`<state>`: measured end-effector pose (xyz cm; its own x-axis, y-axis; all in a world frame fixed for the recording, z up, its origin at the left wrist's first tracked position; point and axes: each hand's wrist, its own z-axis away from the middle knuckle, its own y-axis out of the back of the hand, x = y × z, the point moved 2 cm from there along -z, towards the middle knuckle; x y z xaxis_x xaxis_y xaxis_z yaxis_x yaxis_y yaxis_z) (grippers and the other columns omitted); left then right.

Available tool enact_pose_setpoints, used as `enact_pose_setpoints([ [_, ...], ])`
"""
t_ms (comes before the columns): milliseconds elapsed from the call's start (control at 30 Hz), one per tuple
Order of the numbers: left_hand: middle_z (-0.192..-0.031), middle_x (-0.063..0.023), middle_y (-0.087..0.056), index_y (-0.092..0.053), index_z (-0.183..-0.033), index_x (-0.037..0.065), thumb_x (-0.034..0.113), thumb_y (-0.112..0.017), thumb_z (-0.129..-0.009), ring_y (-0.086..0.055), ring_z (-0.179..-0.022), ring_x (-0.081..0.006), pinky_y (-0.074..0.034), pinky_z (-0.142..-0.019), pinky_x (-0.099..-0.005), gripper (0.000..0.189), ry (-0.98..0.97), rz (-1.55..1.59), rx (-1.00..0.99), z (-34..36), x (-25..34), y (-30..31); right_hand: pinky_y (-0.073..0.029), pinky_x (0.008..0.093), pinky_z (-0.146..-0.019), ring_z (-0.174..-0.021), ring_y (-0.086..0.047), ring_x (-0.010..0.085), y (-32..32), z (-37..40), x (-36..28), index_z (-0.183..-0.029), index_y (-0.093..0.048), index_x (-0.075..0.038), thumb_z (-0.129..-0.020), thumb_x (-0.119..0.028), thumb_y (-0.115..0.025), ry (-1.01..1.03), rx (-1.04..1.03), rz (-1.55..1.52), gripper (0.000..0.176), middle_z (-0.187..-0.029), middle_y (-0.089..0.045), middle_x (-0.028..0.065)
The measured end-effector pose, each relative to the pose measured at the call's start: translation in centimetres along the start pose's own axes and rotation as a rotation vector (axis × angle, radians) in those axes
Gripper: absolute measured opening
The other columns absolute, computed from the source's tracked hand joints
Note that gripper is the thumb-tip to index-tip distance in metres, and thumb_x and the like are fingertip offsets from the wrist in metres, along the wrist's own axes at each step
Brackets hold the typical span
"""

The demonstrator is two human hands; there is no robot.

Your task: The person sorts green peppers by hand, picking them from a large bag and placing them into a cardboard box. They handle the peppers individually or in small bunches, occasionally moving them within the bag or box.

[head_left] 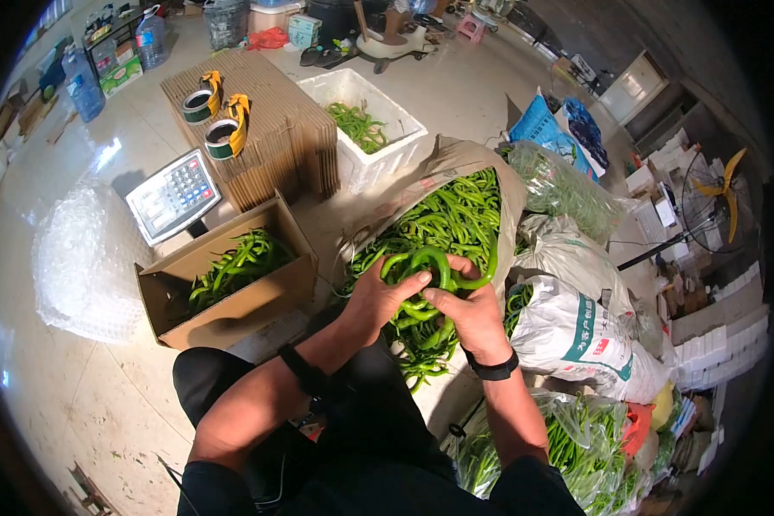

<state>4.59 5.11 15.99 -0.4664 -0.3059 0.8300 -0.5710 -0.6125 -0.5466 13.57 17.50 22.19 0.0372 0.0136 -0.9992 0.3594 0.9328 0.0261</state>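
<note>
Between my two hands is a small bunch of long, curled green peppers (433,257). My left hand (375,297) closes round them from the left, and my right hand (476,316) grips them from the right, the thumbs almost meeting. Some fingers are hidden behind the peppers. Right below and beyond the hands lies a big open sack (509,185) full of loose green peppers (451,206). To the left stands an open cardboard box (224,329) with green peppers (242,261) heaped inside. A digital scale's keypad display (174,196) rises behind that box.
Flattened cartons (258,103) are stacked ahead, bearing tape dispensers (226,138). A white foam box (407,136) holds more peppers. Bubble wrap (86,267) lies at left. White woven sacks (568,331) and clear bags of peppers (576,430) crowd the right, near a fan (729,196).
</note>
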Motion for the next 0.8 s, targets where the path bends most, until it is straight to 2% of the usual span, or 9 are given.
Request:
enact_pose_setpoints([
  [133,-0.112,-0.0058,-0.065,-0.057,-0.125,0.002,0.013,-0.065,-0.092,-0.062,-0.102,-0.0156,-0.05,-0.09,-0.0322,0.036,0.114,0.056,0.036,-0.3,-0.8,1.0,-0.048,0.0269,-0.094,-0.103,-0.059,0.011,-0.3,0.2,-0.2,-0.127,-0.058,0.001,-0.087,-0.002,-0.076,-0.018,-0.056,0.022,0.044,-0.116,-0.065,0.0035],
  [233,-0.111,-0.0112,-0.066,-0.056,-0.123,0.0,0.005,-0.054,-0.088,-0.067,-0.099,-0.0218,-0.054,-0.087,-0.036,0.035,0.119,0.391,0.08,-0.3,-1.0,0.9,-0.046,0.0283,-0.097,-0.108,-0.058,0.0134,0.5,0.2,0.5,-0.131,-0.058,0.0,-0.09,-0.003,-0.073,-0.035,-0.027,-0.106,0.044,-0.119,-0.064,0.005],
  [300,-0.112,-0.0118,-0.066,-0.056,-0.123,0.0,0.005,-0.053,-0.088,-0.067,-0.099,-0.0228,-0.054,-0.088,-0.0367,0.035,0.1,0.394,0.056,-0.2,-1.0,0.9,-0.046,0.0296,-0.097,-0.109,-0.059,0.0153,0.5,0.2,-0.2,-0.136,-0.056,0.0,-0.091,0.0,-0.068,-0.09,-0.049,-0.285,0.047,-0.121,-0.064,0.007],
  [467,-0.115,-0.013,-0.065,-0.055,-0.125,-0.001,0.008,-0.051,-0.09,-0.066,-0.1,-0.0254,-0.052,-0.094,-0.0393,0.037,0.042,0.502,-0.017,-0.6,-1.2,0.7,-0.048,0.0297,-0.097,-0.107,-0.061,0.0168,1.0,0.3,-0.8,-0.139,-0.053,0.0,-0.094,-0.003,-0.066,-0.112,-0.112,-0.331,0.047,-0.124,-0.063,0.0097],
  [533,-0.115,-0.0135,-0.066,-0.056,-0.124,-0.001,0.009,-0.052,-0.09,-0.066,-0.1,-0.0272,-0.051,-0.095,-0.0396,0.036,0.005,0.567,-0.064,-0.8,-1.2,0.8,-0.054,0.0307,-0.085,-0.101,-0.064,0.0184,1.3,-0.1,-0.2,-0.141,-0.05,0.0,-0.097,-0.004,-0.06,-0.079,-0.094,-0.478,0.045,-0.126,-0.063,0.0121],
  [567,-0.114,-0.0139,-0.066,-0.059,-0.12,-0.001,0.011,-0.051,-0.092,-0.066,-0.101,-0.027,-0.051,-0.094,-0.0387,0.031,0.017,0.578,-0.082,-0.6,-0.8,0.9,-0.055,0.029,-0.065,-0.092,-0.067,0.0194,1.3,0.1,-0.6,-0.14,-0.05,-0.001,-0.099,-0.004,-0.055,-0.114,-0.145,-0.543,0.042,-0.123,-0.064,0.0133],
  [667,-0.108,-0.0132,-0.067,-0.06,-0.116,0.0,0.017,-0.051,-0.095,-0.065,-0.1,-0.0277,-0.052,-0.089,-0.038,0.029,0.051,0.765,-0.046,-0.7,-1.4,0.9,-0.05,0.0256,-0.051,-0.084,-0.067,0.0189,1.2,-0.2,0.4,-0.138,-0.051,-0.002,-0.099,-0.004,-0.055,-0.079,-0.052,-0.558,0.039,-0.117,-0.066,0.0126],
  [700,-0.11,-0.0109,-0.066,-0.057,-0.12,0.003,0.019,-0.051,-0.096,-0.066,-0.097,-0.024,-0.055,-0.083,-0.0382,0.029,0.02,0.666,-0.104,-0.7,-1.5,0.8,-0.047,0.0226,-0.049,-0.081,-0.067,0.0192,0.9,-0.1,0.3,-0.135,-0.054,-0.002,-0.098,0.0,-0.054,-0.083,0.002,-0.536,0.037,-0.112,-0.066,0.012],
  [800,-0.104,-0.0109,-0.064,-0.058,-0.116,0.004,0.024,-0.053,-0.098,-0.064,-0.091,-0.0272,-0.053,-0.073,-0.0385,0.027,-0.015,0.577,-0.165,0.4,-1.5,0.4,-0.045,0.0224,-0.047,-0.079,-0.068,0.02,0.7,-0.1,0.8,-0.132,-0.056,-0.002,-0.096,0.004,-0.052,-0.079,0.01,-0.562,0.037,-0.111,-0.066,0.0126],
])
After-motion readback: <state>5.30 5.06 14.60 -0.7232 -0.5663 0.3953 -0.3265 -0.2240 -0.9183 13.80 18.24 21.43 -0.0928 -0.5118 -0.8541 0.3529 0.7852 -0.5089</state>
